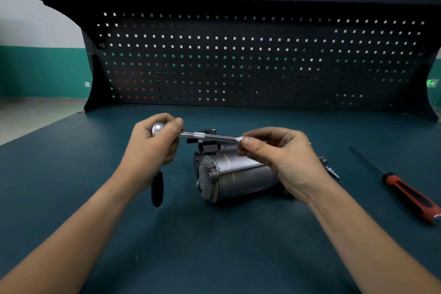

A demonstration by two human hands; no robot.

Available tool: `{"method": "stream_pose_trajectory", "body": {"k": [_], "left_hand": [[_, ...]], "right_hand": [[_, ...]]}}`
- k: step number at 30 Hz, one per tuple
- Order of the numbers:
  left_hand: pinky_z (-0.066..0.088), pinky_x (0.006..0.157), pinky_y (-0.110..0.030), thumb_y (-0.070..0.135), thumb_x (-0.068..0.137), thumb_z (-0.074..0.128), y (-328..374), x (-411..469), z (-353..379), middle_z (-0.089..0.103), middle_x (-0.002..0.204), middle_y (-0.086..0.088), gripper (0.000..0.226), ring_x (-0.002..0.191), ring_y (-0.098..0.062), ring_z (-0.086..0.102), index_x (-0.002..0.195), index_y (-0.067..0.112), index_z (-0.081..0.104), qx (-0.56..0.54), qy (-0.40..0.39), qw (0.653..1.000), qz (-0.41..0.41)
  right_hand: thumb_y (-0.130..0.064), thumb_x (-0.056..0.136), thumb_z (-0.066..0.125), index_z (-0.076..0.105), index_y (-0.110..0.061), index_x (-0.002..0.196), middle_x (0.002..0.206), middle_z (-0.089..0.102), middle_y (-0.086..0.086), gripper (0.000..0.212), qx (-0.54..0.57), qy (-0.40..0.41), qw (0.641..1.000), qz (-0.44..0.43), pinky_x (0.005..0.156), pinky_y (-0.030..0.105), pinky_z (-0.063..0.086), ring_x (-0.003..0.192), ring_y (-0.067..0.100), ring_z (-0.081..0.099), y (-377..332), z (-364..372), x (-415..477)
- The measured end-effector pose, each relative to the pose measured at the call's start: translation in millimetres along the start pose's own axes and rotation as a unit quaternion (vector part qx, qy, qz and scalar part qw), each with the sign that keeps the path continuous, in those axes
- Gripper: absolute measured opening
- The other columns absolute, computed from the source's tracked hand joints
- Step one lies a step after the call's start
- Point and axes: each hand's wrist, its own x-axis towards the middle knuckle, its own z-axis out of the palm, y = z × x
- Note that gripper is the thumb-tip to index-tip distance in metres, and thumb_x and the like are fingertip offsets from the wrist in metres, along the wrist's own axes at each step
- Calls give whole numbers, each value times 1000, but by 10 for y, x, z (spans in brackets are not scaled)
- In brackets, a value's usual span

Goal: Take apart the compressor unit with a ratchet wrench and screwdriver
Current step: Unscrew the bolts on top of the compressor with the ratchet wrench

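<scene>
The grey metal compressor unit (235,174) lies on its side in the middle of the bench, its round end cap facing me. My left hand (152,145) grips the ratchet wrench (157,187) at its shiny head, and the black handle hangs down below my fist. A long steel extension bar (210,136) runs from the ratchet head to the right, held above the compressor. My right hand (279,157) pinches the far tip of that bar between thumb and fingers. The red and black screwdriver (405,194) lies on the mat to the right.
The bench has a dark teal mat (214,246). A black pegboard (238,59) with a shelf on top stands along the back edge. A small metal fitting (330,168) sticks out behind my right hand. The bench's left edge drops off to the floor.
</scene>
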Motion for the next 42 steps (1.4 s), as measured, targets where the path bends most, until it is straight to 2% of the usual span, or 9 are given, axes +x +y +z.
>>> {"method": "stream_pose_trajectory", "body": {"k": [4, 6, 8, 10, 12, 14, 20, 27, 42], "left_hand": [[22, 35, -9, 8, 86, 57, 79, 123, -200, 38, 43, 13, 10, 35, 0, 30, 77, 11, 53, -39, -8, 999, -22], [26, 36, -11, 11, 79, 55, 125, 198, -350, 44, 45, 12, 2, 36, 0, 33, 79, 11, 52, -79, 11, 997, -7], [28, 37, -13, 9, 85, 52, 132, 289, -456, 46, 47, 11, 9, 38, -2, 34, 78, 12, 54, -62, 56, 997, 6], [26, 37, -13, 6, 90, 52, 118, 421, -484, 45, 50, 7, 20, 38, -2, 32, 73, 15, 56, 39, 93, 995, 0], [26, 36, -12, 8, 89, 54, 123, 543, -440, 43, 54, 1, 22, 36, -2, 32, 69, 17, 57, 170, 74, 983, -10], [28, 37, -13, 12, 88, 56, 143, 634, -377, 44, 55, 0, 21, 36, -2, 34, 67, 17, 57, 262, 36, 964, -14], [31, 43, -21, 17, 88, 58, 249, 744, -219, 47, 57, 3, 18, 46, -10, 36, 71, 14, 59, 373, -11, 927, 28], [27, 39, -18, 21, 90, 56, 311, 811, -46, 42, 57, 2, 21, 44, -10, 32, 70, 17, 56, 398, -48, 915, 33], [22, 35, -11, 20, 88, 58, 441, 809, -21, 34, 52, 3, 20, 44, -10, 27, 68, 18, 55, 455, -70, 886, 60]], "right_hand": [[-38, 64, 71, 75, -28, 77, 81, 73, -12, 18, -175, 10, 983, -52, 74, 11, 51, 79, -1, 66, 75, -110, 68], [-51, 72, 66, 68, -27, 109, 111, 65, -16, 44, -398, 42, 914, -71, 91, 6, 39, 104, -6, 54, 90, -331, 156], [-61, 79, 53, 49, -26, 133, 141, 45, -9, 64, -610, -2, 792, -28, 107, 22, 29, 130, 4, 36, 121, -489, 208], [-76, 76, 34, 41, -32, 138, 146, 39, -9, 77, -711, -55, 701, 15, 104, 32, 31, 134, 11, 34, 160, -506, 216], [-88, 61, 17, 37, -32, 140, 144, 43, -7, 99, -730, -89, 677, 16, 100, 33, 35, 132, 14, 38, 196, -461, 203], [-92, 54, 19, 33, -28, 143, 145, 40, -4, 110, -745, -108, 658, 12, 104, 34, 32, 133, 17, 36, 200, -429, 176], [-91, 56, 35, 59, -19, 112, 109, 63, 2, 94, -763, -63, 643, -14, 84, 31, 42, 106, 21, 54, 154, -209, 43], [-86, 67, 25, 56, -14, 119, 114, 61, 6, 94, -774, -35, 632, -24, 92, 31, 40, 116, 22, 47, 199, -54, -157], [-86, 69, 24, 56, -14, 117, 113, 62, 5, 92, -772, -36, 634, -25, 85, 31, 44, 116, 21, 47, 194, -43, -179]]}}
